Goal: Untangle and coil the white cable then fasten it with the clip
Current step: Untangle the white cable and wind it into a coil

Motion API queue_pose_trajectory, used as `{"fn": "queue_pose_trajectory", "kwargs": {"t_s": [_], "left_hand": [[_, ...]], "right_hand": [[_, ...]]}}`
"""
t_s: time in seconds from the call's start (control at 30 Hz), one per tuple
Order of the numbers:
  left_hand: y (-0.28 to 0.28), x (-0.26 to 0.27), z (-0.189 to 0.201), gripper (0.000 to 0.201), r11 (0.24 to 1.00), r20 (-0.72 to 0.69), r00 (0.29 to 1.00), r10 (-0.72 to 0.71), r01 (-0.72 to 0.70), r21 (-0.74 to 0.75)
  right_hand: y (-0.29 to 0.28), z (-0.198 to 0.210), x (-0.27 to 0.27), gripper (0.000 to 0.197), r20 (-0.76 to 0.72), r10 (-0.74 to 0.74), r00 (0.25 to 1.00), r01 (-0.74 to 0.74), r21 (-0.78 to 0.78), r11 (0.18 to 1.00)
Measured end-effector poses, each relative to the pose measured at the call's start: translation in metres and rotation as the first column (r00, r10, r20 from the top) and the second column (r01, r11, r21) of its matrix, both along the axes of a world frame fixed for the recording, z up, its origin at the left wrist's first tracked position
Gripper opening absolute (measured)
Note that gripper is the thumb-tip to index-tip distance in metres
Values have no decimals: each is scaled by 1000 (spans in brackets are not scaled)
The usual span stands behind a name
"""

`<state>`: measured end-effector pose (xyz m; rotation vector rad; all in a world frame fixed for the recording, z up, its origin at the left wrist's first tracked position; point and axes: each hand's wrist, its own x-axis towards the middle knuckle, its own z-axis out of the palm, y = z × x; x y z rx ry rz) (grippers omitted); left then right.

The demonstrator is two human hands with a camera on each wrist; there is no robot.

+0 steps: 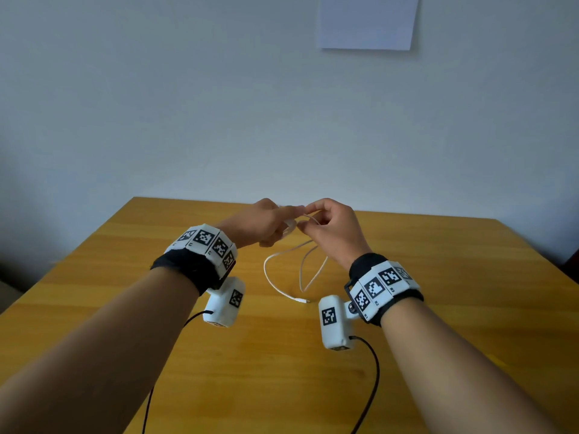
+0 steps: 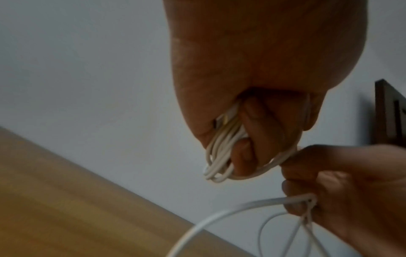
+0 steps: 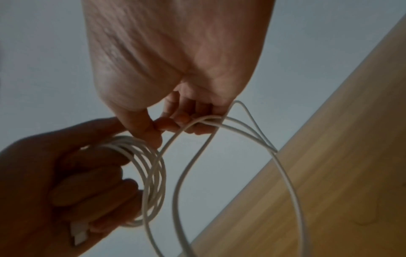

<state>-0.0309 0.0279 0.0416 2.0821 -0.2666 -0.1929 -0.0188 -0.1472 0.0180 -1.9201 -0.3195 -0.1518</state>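
Loose cable [image 1: 283, 270] loops clutter table [image 1: 438, 308] between wrists.

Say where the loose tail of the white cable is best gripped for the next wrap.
Probably just past the coil held in the left hand, where the right hand already pinches the white cable. Come from above: the slack hangs in open loops, its plug end lying on the table.
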Motion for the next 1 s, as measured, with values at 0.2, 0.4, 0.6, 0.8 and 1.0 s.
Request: {"fn": "queue_pose_trajectory", "kwargs": {"t_s": [0.2,0.4,0.6,0.8,1.0], "left_hand": [[-7,-5,8,59,868,-162,986,-40,-46,-494],[-10,-13,27,58,616,-167,980,-111,-65,-785],[-16,-11,38,55,366,-89,990,-113,-42,-930],[-21,-5,41,43,285,15,997,71,-5,-959],[-27,-2,37,53,580,200,938,284,-1,-815]], "right_hand": [[-3,-5,5,22,86,-32,996,42,-115,992],[-6,-17,7,17,100,-66,993,85,-201,976],[1,-27,3,13,80,-31,996,50,-248,967],[10,-27,-3,15,61,79,995,-48,-396,917],[21,-24,-13,7,56,154,986,-111,-463,880]]}}
